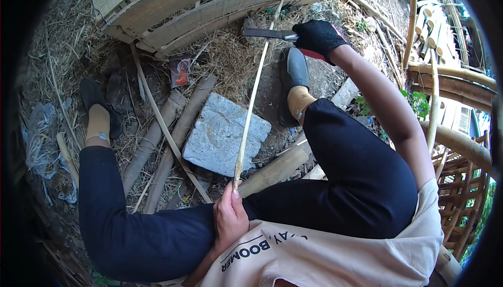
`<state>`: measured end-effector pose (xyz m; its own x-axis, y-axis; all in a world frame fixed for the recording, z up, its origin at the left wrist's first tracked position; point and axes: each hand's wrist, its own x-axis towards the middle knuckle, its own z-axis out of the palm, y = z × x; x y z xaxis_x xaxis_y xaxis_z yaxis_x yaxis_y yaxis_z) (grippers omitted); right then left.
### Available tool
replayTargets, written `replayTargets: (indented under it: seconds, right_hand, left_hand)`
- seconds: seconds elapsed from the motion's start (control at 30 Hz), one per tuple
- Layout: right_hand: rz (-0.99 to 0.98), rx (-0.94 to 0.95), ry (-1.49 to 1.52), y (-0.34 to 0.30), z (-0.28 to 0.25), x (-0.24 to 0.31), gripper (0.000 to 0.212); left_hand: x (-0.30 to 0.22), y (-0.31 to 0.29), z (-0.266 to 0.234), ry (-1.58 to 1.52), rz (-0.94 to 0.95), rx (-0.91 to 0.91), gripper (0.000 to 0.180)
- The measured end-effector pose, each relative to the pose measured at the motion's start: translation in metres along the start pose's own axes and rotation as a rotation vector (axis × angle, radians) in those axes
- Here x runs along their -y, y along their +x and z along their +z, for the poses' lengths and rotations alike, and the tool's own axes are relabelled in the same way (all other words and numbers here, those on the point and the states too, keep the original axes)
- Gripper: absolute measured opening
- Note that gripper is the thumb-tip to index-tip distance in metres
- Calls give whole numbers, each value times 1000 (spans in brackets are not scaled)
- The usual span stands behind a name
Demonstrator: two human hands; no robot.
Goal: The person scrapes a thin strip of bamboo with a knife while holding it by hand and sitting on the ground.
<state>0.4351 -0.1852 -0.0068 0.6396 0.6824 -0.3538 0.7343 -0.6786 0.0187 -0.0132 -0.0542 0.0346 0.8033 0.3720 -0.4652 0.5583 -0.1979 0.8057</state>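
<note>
My bare left hand (231, 217) is closed around the near end of a long, thin bamboo strip (253, 96), close to my lap. The strip slants away from me over a grey stone block (222, 134) toward the wooden slats. In a black glove with red on it, my right hand (317, 40) is closed on the handle of a knife (268, 34). The handle itself is mostly hidden by the glove. The flat, dark blade lies crosswise over the far part of the strip; whether it touches cannot be made out.
Wooden slats (220, 9) stand across the far side. Round poles (173, 151) and a split bamboo piece (277, 169) lie by the stone. A red packet (179, 72) and clear plastic (42, 135) rest on straw-covered ground. Cut bamboo (427, 25) is piled at far right, above a woven basket (461, 198).
</note>
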Motion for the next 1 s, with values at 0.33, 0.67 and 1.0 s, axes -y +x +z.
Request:
replayTargets:
  seconds: [0.33,0.67,1.0]
  right_hand:
    - [162,-102,-29,-16,0,-8,25]
    - [183,-247,20,-24,23,-25,23]
    - [62,-287,41,-49,41,-31,30]
  left_hand:
    - [-2,1,1,-50,-29,34,33]
    - [-15,3,0,-20,-123,72,33]
    - [-15,2,2,-106,-123,84,31]
